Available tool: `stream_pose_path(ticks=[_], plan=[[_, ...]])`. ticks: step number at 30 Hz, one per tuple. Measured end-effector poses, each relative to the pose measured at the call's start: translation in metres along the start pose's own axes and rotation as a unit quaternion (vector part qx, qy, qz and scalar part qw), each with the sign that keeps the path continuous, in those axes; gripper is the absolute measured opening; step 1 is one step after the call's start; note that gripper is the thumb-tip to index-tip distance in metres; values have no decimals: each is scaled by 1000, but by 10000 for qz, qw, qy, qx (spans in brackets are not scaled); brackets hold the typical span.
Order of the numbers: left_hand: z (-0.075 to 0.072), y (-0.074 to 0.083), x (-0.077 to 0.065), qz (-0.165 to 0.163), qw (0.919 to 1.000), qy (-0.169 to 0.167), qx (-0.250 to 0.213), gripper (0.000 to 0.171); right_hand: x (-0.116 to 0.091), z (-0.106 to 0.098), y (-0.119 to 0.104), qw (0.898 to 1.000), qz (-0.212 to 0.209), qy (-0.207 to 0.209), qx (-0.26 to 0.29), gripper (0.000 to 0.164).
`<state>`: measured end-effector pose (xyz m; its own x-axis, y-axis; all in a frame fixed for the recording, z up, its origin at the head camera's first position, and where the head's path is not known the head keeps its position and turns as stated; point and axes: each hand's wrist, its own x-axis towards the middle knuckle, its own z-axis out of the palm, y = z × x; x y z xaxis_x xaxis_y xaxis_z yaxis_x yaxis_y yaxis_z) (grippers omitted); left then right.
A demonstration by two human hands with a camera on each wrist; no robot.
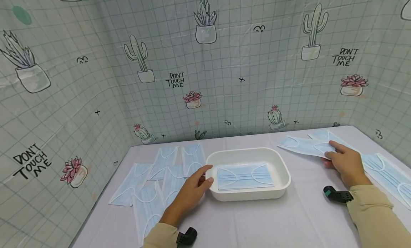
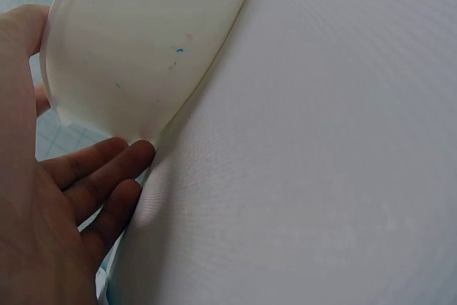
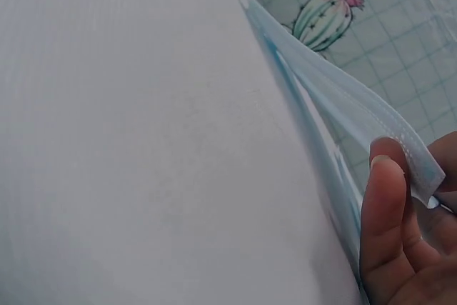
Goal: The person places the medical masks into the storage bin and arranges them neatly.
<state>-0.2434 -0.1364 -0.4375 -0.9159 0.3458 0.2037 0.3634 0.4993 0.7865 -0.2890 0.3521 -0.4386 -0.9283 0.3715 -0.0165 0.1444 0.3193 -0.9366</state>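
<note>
A white plastic tray [image 1: 252, 195] stands mid-table with a few blue face masks [image 1: 245, 176] stacked flat inside, ear loops on top. My left hand [image 1: 192, 187] holds the tray's left end. In the left wrist view the thumb is at the rim and the fingertips touch the lower part of the tray wall [image 2: 143, 41]. Off to the right, my right hand [image 1: 346, 163] pinches one end of a blue face mask [image 1: 303, 146]. The right wrist view shows that mask [image 3: 364, 105] with its pinched end raised off the table and its far end low, close to the surface.
Several face masks [image 1: 147, 201] lie spread on the table left of the tray. More masks [image 1: 390, 169] lie at the right, partly behind the right hand and forearm. A patterned cloth [image 1: 224, 98] hangs behind the table [image 1: 250, 223] and along both sides.
</note>
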Motion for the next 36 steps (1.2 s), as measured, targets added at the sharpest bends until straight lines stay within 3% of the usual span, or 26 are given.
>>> stream_pose_path(ticks=[3, 6, 11, 14, 19, 25, 30, 33, 36], plan=[[0, 0, 0, 7, 10000, -14, -32, 50, 0, -1, -1, 9983, 163, -59, 560, 66], [0, 0, 0, 1, 10000, -31, -61, 50, 0, -1, -1, 9968, 186, -95, 768, 67], [0, 0, -1, -6, 10000, -40, -68, 50, 0, 1, -1, 9993, 161, 322, 36, 63], [0, 0, -1, -8, 10000, -34, -47, 50, 0, 2, -2, 9988, 212, 448, -7, 61], [0, -1, 0, 36, 10000, -27, -23, 50, 0, 1, -2, 9955, 211, 119, 917, 62], [-1, -2, 1, 73, 10000, -12, -20, 50, 1, -1, -6, 9785, 395, 106, 2022, 65], [-1, -1, 2, 100, 9999, -28, -20, 51, -1, -4, -13, 9519, 380, -25, 3040, 69], [0, 0, 2, 65, 10000, -36, -17, 51, -2, -5, -15, 9437, 367, -84, 3287, 70], [-1, 1, 1, 18, 10000, -35, -14, 50, -3, -5, -16, 9449, 502, -6, 3235, 70]])
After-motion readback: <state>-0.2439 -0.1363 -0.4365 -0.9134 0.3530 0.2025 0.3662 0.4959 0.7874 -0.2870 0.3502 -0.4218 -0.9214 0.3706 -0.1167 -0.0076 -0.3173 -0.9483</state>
